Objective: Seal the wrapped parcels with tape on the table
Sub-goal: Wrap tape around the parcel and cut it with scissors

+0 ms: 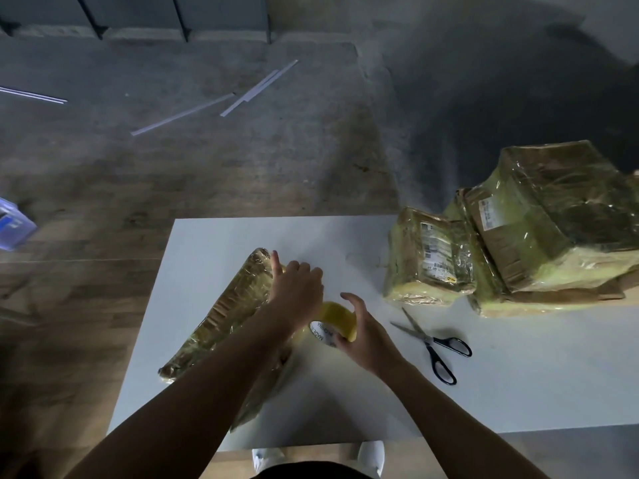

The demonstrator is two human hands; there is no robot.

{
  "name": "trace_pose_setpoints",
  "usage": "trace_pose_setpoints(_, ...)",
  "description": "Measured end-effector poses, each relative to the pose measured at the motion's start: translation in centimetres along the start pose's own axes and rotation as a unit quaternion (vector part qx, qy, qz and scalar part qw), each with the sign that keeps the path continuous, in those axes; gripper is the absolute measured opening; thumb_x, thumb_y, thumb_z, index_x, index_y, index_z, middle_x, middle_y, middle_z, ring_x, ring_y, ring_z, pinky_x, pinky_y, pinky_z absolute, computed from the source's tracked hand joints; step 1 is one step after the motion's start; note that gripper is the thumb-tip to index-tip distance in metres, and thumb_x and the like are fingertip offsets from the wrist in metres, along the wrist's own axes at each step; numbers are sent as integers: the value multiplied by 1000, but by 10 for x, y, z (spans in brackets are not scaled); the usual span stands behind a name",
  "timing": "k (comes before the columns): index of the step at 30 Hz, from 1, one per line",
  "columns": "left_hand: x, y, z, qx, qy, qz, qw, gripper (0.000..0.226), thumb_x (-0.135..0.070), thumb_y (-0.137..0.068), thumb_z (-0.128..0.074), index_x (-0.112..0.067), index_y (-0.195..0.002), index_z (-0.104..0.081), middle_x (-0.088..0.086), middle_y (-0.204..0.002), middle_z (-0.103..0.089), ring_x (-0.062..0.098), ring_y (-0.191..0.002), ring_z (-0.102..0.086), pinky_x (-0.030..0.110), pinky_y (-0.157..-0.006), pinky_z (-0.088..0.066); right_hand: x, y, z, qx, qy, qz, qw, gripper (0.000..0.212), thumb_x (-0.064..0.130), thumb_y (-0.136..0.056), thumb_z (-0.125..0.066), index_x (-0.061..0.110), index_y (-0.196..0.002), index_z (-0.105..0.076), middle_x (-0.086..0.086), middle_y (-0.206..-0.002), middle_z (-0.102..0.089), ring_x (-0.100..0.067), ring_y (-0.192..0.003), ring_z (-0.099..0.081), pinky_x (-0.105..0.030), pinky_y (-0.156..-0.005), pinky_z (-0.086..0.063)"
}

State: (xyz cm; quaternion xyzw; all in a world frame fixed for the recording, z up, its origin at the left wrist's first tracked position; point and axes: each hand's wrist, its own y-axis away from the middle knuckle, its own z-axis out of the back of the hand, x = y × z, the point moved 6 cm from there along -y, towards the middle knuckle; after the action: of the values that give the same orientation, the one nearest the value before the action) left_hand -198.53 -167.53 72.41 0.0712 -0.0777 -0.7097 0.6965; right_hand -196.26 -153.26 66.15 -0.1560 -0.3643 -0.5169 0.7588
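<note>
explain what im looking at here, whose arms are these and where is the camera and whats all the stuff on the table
There is no machine here. The one picture comes from a wide-angle camera worn on a person's head, looking forward and down, so the two bare arms are that person's own.

The right hand holds a roll of yellowish tape. The left hand rests on a long flat parcel wrapped in clear film, close to the roll.

All this is on a white table. To the right lie black-handled scissors, open, untouched. Beyond them, at the table's far right, sits a pile of wrapped parcels, some with printed labels.

Past the table is the floor, with a few thin white strips.
</note>
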Motion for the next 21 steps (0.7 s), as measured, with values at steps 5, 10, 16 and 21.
trace_pose_setpoints(5,-13,4,0,-8,-43,-70,997,29,-20,-97,-41,-11,-121,-54,6,-119,-62,24,-118,-52,47,-118,-5,-1,-3,-8,41,5,9,999,68,41,-81,-72,23,-137,-37,-2,-121,-61,-19,-105,-62,-25,-83,-49)
trace_pose_setpoints(10,-18,3,0,11,-67,-43,997,29,-20,-94,-42,-12,-118,-55,8,-119,-59,28,-115,-51,43,-111,-23,-11,7,1,58,31,9,998,85,47,-80,-71,22,-148,-27,-6,-130,-51,-18,-118,-53,-28,-93,-47)
trace_pose_setpoints(16,-19,2,1,-13,-92,-9,996,44,-20,-89,-44,-10,-131,-47,6,-112,-61,26,-107,-55,37,-97,-33,-38,27,31,47,62,-44,996,68,39,-90,-61,20,-148,-31,-2,-129,-49,-12,-122,-46,-22,-91,-35)
trace_pose_setpoints(21,-37,7,0,-46,-99,-26,994,77,-14,-88,-50,-8,-153,-8,7,-123,-57,28,-119,-50,48,-113,-22,-68,39,54,-11,115,-97,989,49,27,-93,-55,14,-139,-46,-7,-128,-53,-20,-121,-51,-28,-98,-38)
